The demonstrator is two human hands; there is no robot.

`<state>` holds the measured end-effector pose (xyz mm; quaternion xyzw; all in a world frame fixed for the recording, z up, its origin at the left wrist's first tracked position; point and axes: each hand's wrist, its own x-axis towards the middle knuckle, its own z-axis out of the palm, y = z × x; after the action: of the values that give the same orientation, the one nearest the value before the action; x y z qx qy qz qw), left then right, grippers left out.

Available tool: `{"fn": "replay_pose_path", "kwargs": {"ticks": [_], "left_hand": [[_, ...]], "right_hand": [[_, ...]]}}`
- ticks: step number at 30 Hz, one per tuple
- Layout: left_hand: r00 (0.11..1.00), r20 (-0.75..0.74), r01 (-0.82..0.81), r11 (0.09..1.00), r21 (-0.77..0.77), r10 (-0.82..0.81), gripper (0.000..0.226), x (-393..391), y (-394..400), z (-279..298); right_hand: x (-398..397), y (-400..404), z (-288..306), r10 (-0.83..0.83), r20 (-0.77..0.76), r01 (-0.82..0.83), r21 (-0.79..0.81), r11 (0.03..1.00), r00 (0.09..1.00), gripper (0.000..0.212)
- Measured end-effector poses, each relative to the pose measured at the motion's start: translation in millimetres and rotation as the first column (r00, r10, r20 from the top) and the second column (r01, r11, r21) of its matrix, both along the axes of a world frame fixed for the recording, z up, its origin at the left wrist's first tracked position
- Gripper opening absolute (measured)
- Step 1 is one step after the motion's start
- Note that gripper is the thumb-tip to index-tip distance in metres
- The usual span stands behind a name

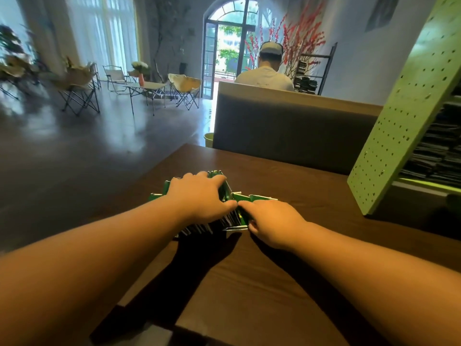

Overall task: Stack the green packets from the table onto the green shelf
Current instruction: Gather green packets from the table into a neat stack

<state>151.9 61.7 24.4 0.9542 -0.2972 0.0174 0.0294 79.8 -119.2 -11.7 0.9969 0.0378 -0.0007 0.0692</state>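
Green packets [225,193] under curled fingers [219,182] of both hands, green shelf [399,108] rightward.

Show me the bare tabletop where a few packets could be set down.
Bare wood lies on the table between the forearms and the near edge, and between the green packets and the green shelf. Crowded: the pile's spot, under the left hand and right hand.
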Motion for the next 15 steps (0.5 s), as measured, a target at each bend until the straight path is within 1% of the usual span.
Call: {"fn": "replay_pose_path", "kwargs": {"ticks": [3, 5, 7, 9, 11, 13, 15], "left_hand": [[0.998, -0.025, 0.061, 0.994, 0.087, -0.059, 0.084, -3, -10, -6], [0.996, 0.003, 0.094, 0.991, 0.095, -0.094, 0.074, -6, -14, -10], [0.989, 0.048, 0.137, 0.989, 0.054, -0.14, 0.061, -9, -19, -13], [0.981, 0.07, 0.185, 0.982, -0.033, -0.183, 0.052, -11, -24, -16], [0.974, 0.064, 0.223, 0.968, -0.118, -0.217, 0.047, -15, -28, -20], [0.966, 0.052, 0.259, 0.943, -0.21, -0.253, 0.046, -22, -34, -23], [0.965, 0.016, 0.253, 0.906, -0.338, -0.263, 0.047, -33, -40, -23]], "right_hand": [[-9, -6, 0, 0.0, 0.04, -0.003, 0.076, 0.997, 0.999, 0.036], [-14, -9, 0, -0.032, 0.091, 0.017, 0.162, 0.987, 0.995, 0.037], [-19, -12, 0, -0.095, 0.146, 0.053, 0.271, 0.961, 0.985, 0.038], [-24, -15, -1, -0.179, 0.195, 0.092, 0.387, 0.917, 0.964, 0.04], [-28, -16, 1, -0.281, 0.219, 0.129, 0.527, 0.84, 0.934, 0.043], [-32, -16, 0, -0.378, 0.192, 0.158, 0.674, 0.722, 0.906, 0.045], [-34, -16, -1, -0.425, 0.167, 0.151, 0.771, 0.619, 0.89, 0.043]]}}
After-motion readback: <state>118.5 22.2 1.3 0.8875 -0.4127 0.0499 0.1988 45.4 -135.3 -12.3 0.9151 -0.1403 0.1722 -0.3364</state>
